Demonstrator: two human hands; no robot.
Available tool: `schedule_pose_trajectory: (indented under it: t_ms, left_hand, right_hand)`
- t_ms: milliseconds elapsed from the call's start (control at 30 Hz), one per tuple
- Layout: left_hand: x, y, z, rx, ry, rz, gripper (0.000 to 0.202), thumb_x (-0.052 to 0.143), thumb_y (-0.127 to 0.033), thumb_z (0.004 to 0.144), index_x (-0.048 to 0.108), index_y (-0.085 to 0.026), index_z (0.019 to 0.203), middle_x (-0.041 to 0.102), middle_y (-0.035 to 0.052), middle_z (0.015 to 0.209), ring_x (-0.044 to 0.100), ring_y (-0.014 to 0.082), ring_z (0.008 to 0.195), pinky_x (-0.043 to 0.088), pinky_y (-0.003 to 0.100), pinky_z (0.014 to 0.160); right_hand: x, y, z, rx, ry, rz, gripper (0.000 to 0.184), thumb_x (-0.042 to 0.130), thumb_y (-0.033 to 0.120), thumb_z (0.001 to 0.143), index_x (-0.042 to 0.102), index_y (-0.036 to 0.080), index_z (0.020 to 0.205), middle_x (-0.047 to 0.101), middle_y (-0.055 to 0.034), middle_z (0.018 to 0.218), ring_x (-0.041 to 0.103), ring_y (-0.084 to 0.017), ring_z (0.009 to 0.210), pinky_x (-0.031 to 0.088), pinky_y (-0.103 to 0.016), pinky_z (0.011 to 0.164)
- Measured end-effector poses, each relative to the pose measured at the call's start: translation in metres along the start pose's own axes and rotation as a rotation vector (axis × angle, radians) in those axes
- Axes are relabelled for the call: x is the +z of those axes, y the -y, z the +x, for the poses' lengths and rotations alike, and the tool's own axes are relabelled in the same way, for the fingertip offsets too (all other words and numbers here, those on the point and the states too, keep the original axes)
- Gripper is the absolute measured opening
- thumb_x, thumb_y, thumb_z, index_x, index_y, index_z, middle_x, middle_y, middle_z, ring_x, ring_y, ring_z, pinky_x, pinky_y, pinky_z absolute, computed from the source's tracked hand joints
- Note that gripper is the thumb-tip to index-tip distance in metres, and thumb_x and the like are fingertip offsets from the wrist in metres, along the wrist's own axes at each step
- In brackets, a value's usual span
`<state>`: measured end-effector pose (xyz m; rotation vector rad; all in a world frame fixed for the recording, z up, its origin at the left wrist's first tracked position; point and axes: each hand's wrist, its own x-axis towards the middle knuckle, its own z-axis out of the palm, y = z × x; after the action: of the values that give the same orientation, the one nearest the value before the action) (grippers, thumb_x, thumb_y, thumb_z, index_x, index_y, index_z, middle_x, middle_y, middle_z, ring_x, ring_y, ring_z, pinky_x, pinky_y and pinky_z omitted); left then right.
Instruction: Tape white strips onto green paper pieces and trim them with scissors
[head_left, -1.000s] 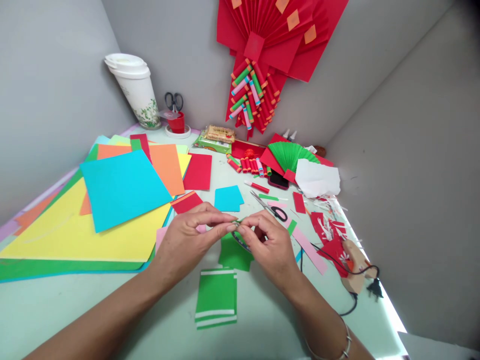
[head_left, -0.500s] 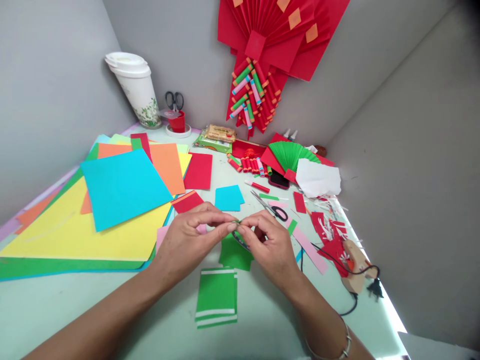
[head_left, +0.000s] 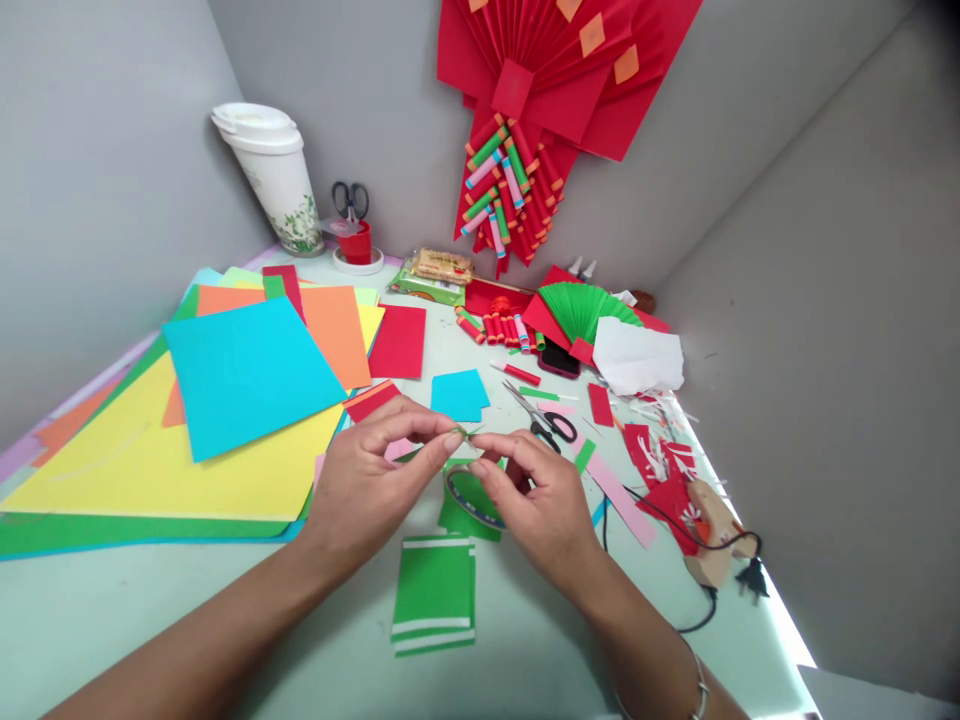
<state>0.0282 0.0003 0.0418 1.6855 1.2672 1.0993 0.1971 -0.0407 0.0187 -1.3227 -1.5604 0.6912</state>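
Pinching: left hand (head_left: 375,475), thumb and forefinger closed on a small green piece (head_left: 467,433).
Right hand (head_left: 536,490): forefinger tip at the piece's right end, thumb a little lower; cannot tell whether it grips anything.
Green piece's place: between the fingertips of both hands, nearer the left.
Long axis: seems to run side to side, pointing from the left fingertips toward the right forefinger.
Patterned ring (head_left: 455,497): just below the fingertips, partly hidden by the right hand.
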Motion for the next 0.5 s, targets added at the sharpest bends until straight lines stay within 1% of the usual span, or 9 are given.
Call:
schedule_pose_trajectory:
  t_ms: [100,167,200,267,367,433,500]
  left_hand:
    - [-0.0015,-0.0015,-0.0006,-0.002,-0.048,-0.006,0.013,0.073,-0.037,0.078,0.074,-0.023,0.077,0.071,0.0017,0.08,0.066,0.0184,0.079,0.053,0.024,0.06]
    - [-0.003,-0.0017,-0.0007,-0.038,-0.077,-0.021,0.015,0.074,-0.038,0.077,0.074,-0.023,0.076,0.07,0.0017,0.08,0.066,0.0187,0.077,0.052,0.023,0.056]
    - [-0.0038,-0.0014,-0.0005,-0.066,-0.083,-0.041,0.016,0.074,-0.039,0.077,0.074,-0.023,0.076,0.07,0.0017,0.081,0.066,0.0188,0.077,0.051,0.023,0.053]
    - [-0.0052,0.0003,0.0,-0.135,-0.07,-0.108,0.019,0.075,-0.042,0.076,0.074,-0.023,0.078,0.069,0.0019,0.084,0.066,0.0189,0.075,0.051,0.022,0.049]
    - [-0.0064,0.0034,0.0015,-0.21,-0.025,-0.208,0.023,0.077,-0.044,0.074,0.074,-0.023,0.082,0.068,0.0015,0.085,0.065,0.0179,0.072,0.05,0.021,0.046]
    - [-0.0071,0.0043,0.0029,-0.212,-0.013,-0.222,0.023,0.078,-0.044,0.074,0.073,-0.022,0.082,0.069,0.0007,0.083,0.064,0.0161,0.07,0.052,0.021,0.051]
    - [-0.0075,0.0041,0.0045,-0.194,-0.016,-0.209,0.021,0.078,-0.042,0.075,0.073,-0.022,0.08,0.07,-0.0002,0.081,0.063,0.0142,0.07,0.053,0.021,0.058]
  right_hand:
    - [0.0006,0.0002,-0.0011,0.056,0.008,0.014,0.03,0.064,0.022,0.086,0.069,0.024,0.115,0.069,0.001,0.082,0.045,-0.011,0.055,0.044,-0.027,0.058]
    - [-0.0003,-0.0007,-0.0012,0.115,0.008,0.032,0.039,0.066,0.024,0.085,0.063,0.024,0.124,0.069,0.0018,0.082,0.042,-0.01,0.053,0.043,-0.027,0.057]
    - [-0.0011,-0.0013,-0.0011,0.133,0.003,0.038,0.041,0.067,0.025,0.084,0.062,0.024,0.125,0.069,0.0019,0.083,0.041,-0.01,0.052,0.043,-0.027,0.057]
    - [-0.0032,-0.0021,-0.0003,0.123,0.005,0.028,0.035,0.067,0.027,0.084,0.065,0.024,0.119,0.069,0.0011,0.084,0.043,-0.011,0.054,0.044,-0.027,0.057]
    - [-0.0061,-0.0021,0.0014,0.057,0.033,-0.016,0.016,0.065,0.03,0.088,0.072,0.024,0.102,0.067,-0.0004,0.083,0.05,-0.013,0.06,0.044,-0.028,0.058]
    - [-0.0072,-0.0017,0.0024,0.029,0.054,-0.037,0.012,0.063,0.029,0.09,0.073,0.023,0.093,0.066,-0.0009,0.082,0.054,-0.014,0.065,0.044,-0.028,0.06]
    - [-0.0074,-0.0015,0.0029,0.022,0.051,-0.042,0.011,0.062,0.027,0.09,0.073,0.023,0.089,0.067,-0.001,0.081,0.057,-0.015,0.069,0.045,-0.029,0.063]
